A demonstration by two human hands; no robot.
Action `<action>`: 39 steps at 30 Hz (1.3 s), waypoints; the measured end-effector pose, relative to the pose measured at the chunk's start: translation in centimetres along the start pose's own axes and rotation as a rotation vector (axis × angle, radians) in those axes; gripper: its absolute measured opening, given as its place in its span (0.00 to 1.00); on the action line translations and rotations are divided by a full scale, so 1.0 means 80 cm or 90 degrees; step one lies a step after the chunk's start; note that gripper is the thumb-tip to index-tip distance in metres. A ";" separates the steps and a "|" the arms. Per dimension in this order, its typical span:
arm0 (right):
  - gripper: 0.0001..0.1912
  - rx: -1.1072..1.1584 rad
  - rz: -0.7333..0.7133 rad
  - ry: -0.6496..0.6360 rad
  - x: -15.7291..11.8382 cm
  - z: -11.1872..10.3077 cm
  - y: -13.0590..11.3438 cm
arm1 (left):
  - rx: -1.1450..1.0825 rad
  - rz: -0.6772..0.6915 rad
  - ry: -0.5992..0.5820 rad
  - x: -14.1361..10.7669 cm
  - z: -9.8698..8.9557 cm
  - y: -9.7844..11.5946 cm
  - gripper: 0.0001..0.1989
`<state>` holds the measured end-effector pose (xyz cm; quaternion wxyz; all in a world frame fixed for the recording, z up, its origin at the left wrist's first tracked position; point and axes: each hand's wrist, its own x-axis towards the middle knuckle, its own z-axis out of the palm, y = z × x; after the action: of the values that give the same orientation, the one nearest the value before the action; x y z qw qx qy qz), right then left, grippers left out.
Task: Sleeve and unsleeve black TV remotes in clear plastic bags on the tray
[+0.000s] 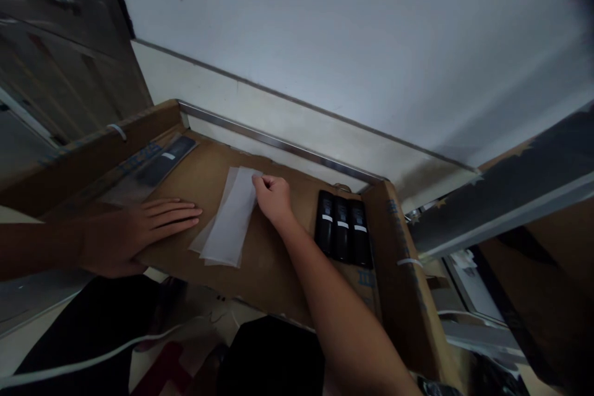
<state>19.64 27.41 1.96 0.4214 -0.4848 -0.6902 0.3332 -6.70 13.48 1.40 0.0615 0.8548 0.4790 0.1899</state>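
Note:
My right hand [273, 197] is closed at the upper corner of a small stack of translucent plastic sleeves [229, 223], thumb and finger pinched there. The sleeves lie fanned on a cardboard surface [273, 266]. My left hand [158, 223] lies with fingers stretched out on the cardboard, left of the sleeves and holding nothing. Just beyond it, a black oblong device [169, 158] with a white label lies inside a clear sleeve [127, 189]. To the right of my right forearm, three black oblong devices [342, 228] with white labels lie side by side.
Raised cardboard walls edge the surface at left [143, 120] and right [403, 284]. A metal rail [278, 142] and a white panel [325, 31] close off the back. A white cable [93, 359] runs below the front edge, near my legs.

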 end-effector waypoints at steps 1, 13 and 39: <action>0.23 -0.006 -0.002 0.001 0.001 0.000 0.000 | -0.005 0.059 -0.035 0.000 -0.008 -0.004 0.39; 0.22 -0.052 -0.006 0.059 0.006 -0.018 0.011 | 0.093 0.115 -0.164 0.052 -0.055 -0.022 0.17; 0.24 -0.470 -0.140 0.026 -0.045 -0.038 -0.006 | 0.143 -0.570 0.229 0.017 -0.005 0.011 0.25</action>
<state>22.82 23.99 2.71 0.2654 -0.5332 -0.8033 0.0056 -5.51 14.15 2.43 -0.0391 0.5203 0.8197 0.2364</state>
